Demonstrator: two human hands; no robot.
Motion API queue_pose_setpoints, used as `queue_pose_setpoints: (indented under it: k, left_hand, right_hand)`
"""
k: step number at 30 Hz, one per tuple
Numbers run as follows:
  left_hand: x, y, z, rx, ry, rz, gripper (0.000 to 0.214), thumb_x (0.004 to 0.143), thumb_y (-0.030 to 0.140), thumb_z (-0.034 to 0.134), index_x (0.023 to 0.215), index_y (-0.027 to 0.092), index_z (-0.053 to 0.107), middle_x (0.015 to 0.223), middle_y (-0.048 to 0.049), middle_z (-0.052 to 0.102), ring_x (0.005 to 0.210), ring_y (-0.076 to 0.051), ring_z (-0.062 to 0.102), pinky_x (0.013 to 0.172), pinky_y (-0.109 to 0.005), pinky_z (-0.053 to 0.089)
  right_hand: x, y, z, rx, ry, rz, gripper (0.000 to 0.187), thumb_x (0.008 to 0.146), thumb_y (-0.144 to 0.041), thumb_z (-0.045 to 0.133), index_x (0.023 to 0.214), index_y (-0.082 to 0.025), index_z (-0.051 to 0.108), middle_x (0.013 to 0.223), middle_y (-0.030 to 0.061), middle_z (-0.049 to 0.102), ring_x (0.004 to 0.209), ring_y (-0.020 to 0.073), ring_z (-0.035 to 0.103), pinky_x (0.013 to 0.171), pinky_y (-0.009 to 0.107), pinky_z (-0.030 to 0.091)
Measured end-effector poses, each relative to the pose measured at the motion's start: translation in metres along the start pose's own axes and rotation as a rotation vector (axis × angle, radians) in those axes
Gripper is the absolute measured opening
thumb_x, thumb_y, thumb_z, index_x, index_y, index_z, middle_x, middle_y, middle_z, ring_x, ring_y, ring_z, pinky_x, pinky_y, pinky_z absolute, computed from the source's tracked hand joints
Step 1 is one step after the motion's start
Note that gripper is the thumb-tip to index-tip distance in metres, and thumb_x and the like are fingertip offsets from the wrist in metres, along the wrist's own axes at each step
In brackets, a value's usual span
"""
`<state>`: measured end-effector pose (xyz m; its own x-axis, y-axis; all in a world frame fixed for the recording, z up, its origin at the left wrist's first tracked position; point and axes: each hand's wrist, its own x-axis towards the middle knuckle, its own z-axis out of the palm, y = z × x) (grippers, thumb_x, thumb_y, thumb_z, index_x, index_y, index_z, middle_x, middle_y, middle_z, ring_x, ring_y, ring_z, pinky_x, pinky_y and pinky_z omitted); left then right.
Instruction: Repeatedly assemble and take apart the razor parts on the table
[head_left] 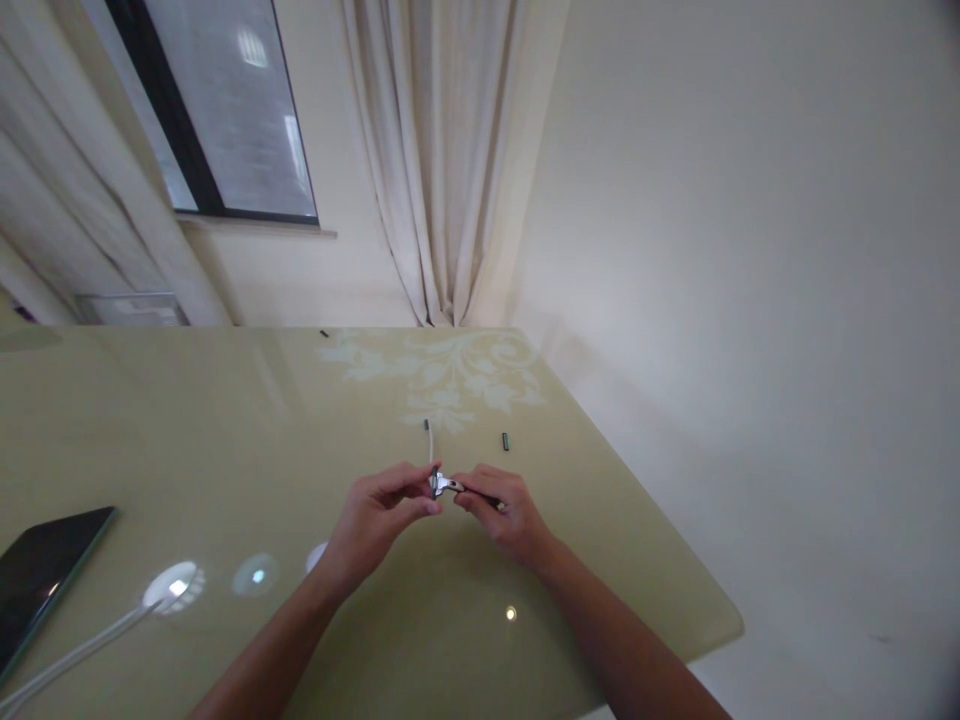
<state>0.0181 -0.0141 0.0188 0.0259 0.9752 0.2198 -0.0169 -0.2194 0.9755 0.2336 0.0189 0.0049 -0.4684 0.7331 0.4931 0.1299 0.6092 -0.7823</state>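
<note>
My left hand point(379, 520) and my right hand point(504, 512) meet over the middle of a glossy olive table point(225, 430). Between their fingertips is a small shiny metal tool with a dark handle point(450, 487). The right hand's fingers are curled round the handle end. With pinched fingers, the left hand grips the metal head. A thin white stick point(430, 440) lies just beyond the hands, and a tiny dark piece point(506, 441) sits to its right.
A dark tablet point(41, 570) lies at the table's left edge. A white cable with a round end point(150, 600) runs near it. The table's right edge drops to a pale floor. Curtains and a window stand behind.
</note>
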Motion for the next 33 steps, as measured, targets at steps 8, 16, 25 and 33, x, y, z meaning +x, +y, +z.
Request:
queue_pose_setpoints:
  k: [8, 16, 25, 33]
  left_hand:
    - [0.000, 0.002, -0.003, 0.013, -0.063, -0.009, 0.045, 0.073, 0.026, 0.088, 0.117, 0.024, 0.078, 0.083, -0.0014, 0.074, 0.073, -0.014, 0.067, 0.072, -0.026, 0.057]
    - [-0.002, 0.003, -0.001, 0.040, -0.056, -0.020, 0.038, 0.077, 0.028, 0.084, 0.115, 0.022, 0.076, 0.085, -0.0022, 0.073, 0.076, -0.015, 0.066, 0.073, -0.026, 0.056]
    - [-0.004, -0.012, 0.002, 0.224, -0.028, 0.024, 0.049, 0.086, 0.036, 0.076, 0.132, 0.024, 0.066, 0.097, -0.0032, 0.072, 0.077, -0.016, 0.066, 0.078, -0.031, 0.057]
    - [-0.006, -0.045, -0.005, 0.916, -0.132, 0.263, 0.045, 0.094, 0.039, 0.066, 0.138, 0.030, 0.064, 0.134, -0.0104, 0.064, 0.109, -0.028, 0.063, 0.102, -0.052, 0.051]
  right_hand:
    - [0.003, -0.006, -0.005, 0.010, 0.008, 0.040, 0.025, 0.099, -0.036, 0.066, 0.115, -0.023, 0.080, 0.076, 0.0028, 0.063, 0.069, 0.0154, 0.056, 0.064, 0.027, 0.042]
    - [0.004, -0.009, -0.004, -0.020, 0.029, 0.028, 0.024, 0.099, -0.037, 0.066, 0.111, -0.022, 0.081, 0.076, 0.0029, 0.064, 0.068, 0.0147, 0.056, 0.064, 0.026, 0.042]
    - [0.006, -0.005, -0.007, -0.044, 0.021, 0.056, 0.026, 0.098, -0.038, 0.067, 0.115, -0.022, 0.079, 0.094, 0.0064, 0.063, 0.079, 0.0164, 0.058, 0.069, 0.028, 0.047]
    - [0.013, 0.050, -0.058, -0.326, 0.515, 0.434, 0.035, 0.094, -0.043, 0.061, 0.100, -0.013, 0.078, 0.085, 0.0086, 0.071, 0.074, 0.0206, 0.063, 0.070, 0.031, 0.047]
